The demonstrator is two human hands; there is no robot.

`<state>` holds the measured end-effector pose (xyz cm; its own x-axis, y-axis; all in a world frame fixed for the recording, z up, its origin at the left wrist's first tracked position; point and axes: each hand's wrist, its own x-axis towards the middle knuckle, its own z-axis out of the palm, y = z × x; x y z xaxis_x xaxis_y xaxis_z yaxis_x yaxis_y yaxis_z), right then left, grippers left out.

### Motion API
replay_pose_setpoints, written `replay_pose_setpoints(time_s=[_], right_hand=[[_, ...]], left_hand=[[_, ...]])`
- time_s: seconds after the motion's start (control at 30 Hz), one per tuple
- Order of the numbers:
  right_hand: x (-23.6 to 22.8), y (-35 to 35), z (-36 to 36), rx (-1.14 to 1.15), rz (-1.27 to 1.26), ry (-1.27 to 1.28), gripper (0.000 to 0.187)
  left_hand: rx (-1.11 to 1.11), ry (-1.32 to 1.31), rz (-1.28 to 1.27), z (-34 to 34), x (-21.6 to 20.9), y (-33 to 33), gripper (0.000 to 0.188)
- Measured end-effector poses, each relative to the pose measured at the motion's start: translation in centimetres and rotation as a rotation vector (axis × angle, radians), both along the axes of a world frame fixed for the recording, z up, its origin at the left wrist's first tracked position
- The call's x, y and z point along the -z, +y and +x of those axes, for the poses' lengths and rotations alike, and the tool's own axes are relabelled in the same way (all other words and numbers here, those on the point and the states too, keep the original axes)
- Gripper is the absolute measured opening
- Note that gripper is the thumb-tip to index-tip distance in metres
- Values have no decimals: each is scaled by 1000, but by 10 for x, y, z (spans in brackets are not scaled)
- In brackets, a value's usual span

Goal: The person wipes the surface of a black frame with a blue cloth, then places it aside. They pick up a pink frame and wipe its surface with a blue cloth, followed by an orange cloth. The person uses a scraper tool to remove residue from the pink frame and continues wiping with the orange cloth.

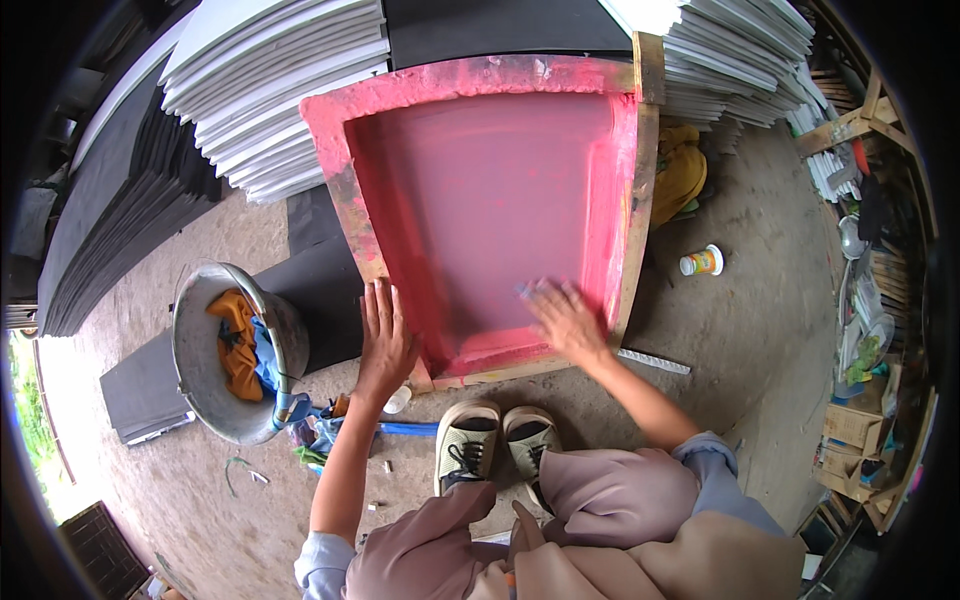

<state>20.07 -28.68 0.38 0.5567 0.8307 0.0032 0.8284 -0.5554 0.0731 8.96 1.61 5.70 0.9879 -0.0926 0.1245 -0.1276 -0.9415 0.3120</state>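
A screen printing frame [625, 240] with a wooden border, thickly smeared with pink paint, lies in front of me, tilted up against stacks. Its mesh [490, 200] looks dull purple inside the pink edges. My left hand [388, 335] lies on the frame's left side near the lower corner, fingers stretched and holding nothing. Over the mesh's lower right part is my right hand [565, 320], smeared by motion. A small bluish patch shows at its fingertips; whether the hand holds something there cannot be made out.
A grey bucket [190, 350] with orange and blue cloths [238, 340] stands left of the frame. White sheet stacks [280, 90] and black sheets [120, 220] rise behind. A small cup [702, 261] and a yellow cloth [680, 175] lie to the right. My shoes [468, 440] are just below the frame.
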Motion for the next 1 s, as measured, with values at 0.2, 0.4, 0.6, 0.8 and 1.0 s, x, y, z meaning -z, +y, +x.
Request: replay_pose_setpoints(time_s=[0.2, 0.4, 0.6, 0.8, 1.0], right_hand=[[-47, 86, 67, 175, 422, -167, 59], [29, 87, -13, -461, 257, 250, 40], [-15, 18, 4, -526, 336, 426, 34], [-146, 16, -7, 321, 940, 669, 18], [-271, 16, -62, 113, 895, 766, 13]], left_hand=[[0, 21, 153, -6, 25, 9, 76], [-13, -69, -27, 1, 21, -1, 78], [-142, -93, -61, -12, 10, -17, 83], [-10, -133, -535, -7, -42, -52, 79], [245, 165, -1152, -19, -182, -96, 59]])
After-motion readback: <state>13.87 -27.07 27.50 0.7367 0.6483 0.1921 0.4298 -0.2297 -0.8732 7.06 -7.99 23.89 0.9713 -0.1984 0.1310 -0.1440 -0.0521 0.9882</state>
